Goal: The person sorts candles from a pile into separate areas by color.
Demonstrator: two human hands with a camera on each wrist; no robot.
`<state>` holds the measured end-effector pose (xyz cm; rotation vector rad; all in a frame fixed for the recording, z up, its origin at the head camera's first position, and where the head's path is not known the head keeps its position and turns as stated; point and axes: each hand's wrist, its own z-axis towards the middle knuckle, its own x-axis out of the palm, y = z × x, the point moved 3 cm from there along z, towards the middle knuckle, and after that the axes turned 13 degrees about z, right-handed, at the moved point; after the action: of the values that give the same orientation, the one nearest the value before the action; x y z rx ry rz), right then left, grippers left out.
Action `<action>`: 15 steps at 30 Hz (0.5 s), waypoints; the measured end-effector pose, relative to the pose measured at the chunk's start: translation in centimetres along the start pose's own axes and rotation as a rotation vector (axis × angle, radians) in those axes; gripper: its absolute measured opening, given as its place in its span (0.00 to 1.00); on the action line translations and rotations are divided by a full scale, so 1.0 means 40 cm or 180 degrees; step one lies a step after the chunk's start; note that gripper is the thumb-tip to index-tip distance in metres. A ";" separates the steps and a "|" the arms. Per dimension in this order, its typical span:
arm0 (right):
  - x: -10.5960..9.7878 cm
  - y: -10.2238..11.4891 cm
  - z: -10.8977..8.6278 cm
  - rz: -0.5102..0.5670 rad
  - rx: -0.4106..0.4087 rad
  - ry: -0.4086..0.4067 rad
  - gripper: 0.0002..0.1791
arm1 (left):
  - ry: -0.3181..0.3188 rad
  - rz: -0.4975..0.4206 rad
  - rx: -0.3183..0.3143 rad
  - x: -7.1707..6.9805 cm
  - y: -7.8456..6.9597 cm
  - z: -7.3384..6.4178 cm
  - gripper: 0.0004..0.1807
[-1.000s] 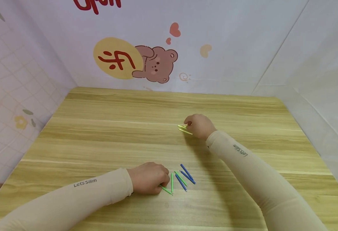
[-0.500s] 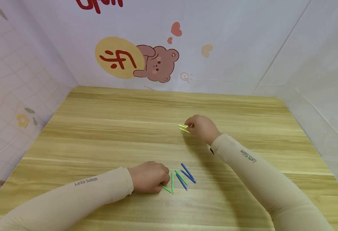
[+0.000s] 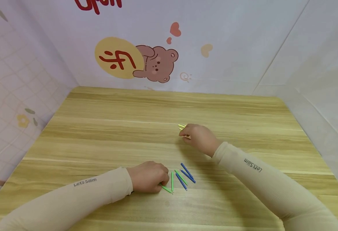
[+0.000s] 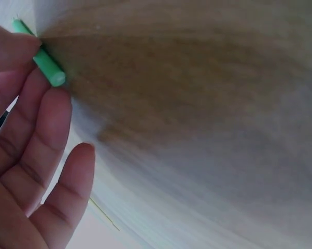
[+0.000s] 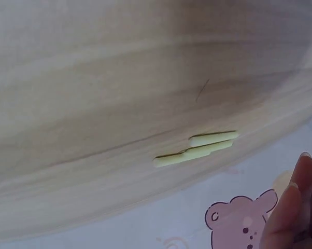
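One green stick (image 4: 50,68): pinched in the left hand's (image 3: 148,177) fingers, left of the blue sticks (image 3: 188,176), likely for control
Yellow sticks (image 5: 213,138): beyond the blue sticks, grouped seemingly by colour
Right hand (image 3: 200,138): fingers loose, seemingly empty, beyond the blue sticks

Left sleeve (image 3: 70,195) and right sleeve (image 3: 268,183) read "LetsSilim"; on the wall (image 3: 238,41), a yellow disc (image 3: 119,59) bears "乐"; red lettering (image 3: 96,9) is cut off

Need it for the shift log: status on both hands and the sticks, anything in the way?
Left hand pinching green stick. Right hand near yellow sticks, none seen held. Blue sticks loose on table; no obstruction visible.
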<state>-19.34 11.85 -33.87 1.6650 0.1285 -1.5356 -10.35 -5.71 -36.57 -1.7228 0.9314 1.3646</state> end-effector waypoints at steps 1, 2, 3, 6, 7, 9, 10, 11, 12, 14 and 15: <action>0.002 0.003 -0.003 -0.0031 -0.0053 -0.0004 0.07 | 0.0004 -0.0005 -0.0002 0.000 0.000 0.000 0.16; 0.004 0.007 -0.007 -0.0053 -0.0103 0.0005 0.07 | 0.0009 -0.0010 -0.0003 0.001 0.000 0.000 0.16; 0.006 0.010 -0.012 -0.0073 -0.0141 0.0018 0.07 | 0.0018 -0.0014 -0.0008 0.001 0.000 -0.001 0.16; 0.014 0.020 -0.025 -0.0076 -0.0279 0.0075 0.08 | 0.0024 0.0018 -0.0011 0.002 0.001 -0.001 0.15; 0.017 0.024 -0.030 -0.0074 -0.0342 0.0103 0.09 | 0.0018 0.0035 -0.0011 0.002 0.001 -0.002 0.15; 0.023 0.036 -0.040 -0.0066 -0.0474 0.0129 0.09 | -0.0011 0.0078 -0.0011 0.001 0.002 -0.004 0.15; 0.026 0.042 -0.045 -0.0068 -0.0564 0.0140 0.09 | -0.0026 0.0093 -0.0014 0.000 0.003 -0.005 0.15; 0.029 0.047 -0.051 -0.0072 -0.0655 0.0143 0.09 | -0.0047 0.0104 -0.0016 0.000 0.004 -0.006 0.15; 0.033 0.053 -0.055 -0.0072 -0.0743 0.0149 0.08 | -0.0075 0.0115 -0.0010 0.000 0.004 -0.007 0.15; 0.042 0.063 -0.063 -0.0046 -0.0911 0.0164 0.08 | -0.0122 0.0117 0.0003 0.000 0.005 -0.010 0.15; 0.046 0.066 -0.066 -0.0044 -0.0988 0.0181 0.08 | -0.0142 0.0116 0.0010 0.000 0.006 -0.011 0.15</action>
<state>-15.31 11.02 -34.42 1.4622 0.3895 -1.3984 -10.37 -6.19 -36.51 -1.6737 0.9438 1.4188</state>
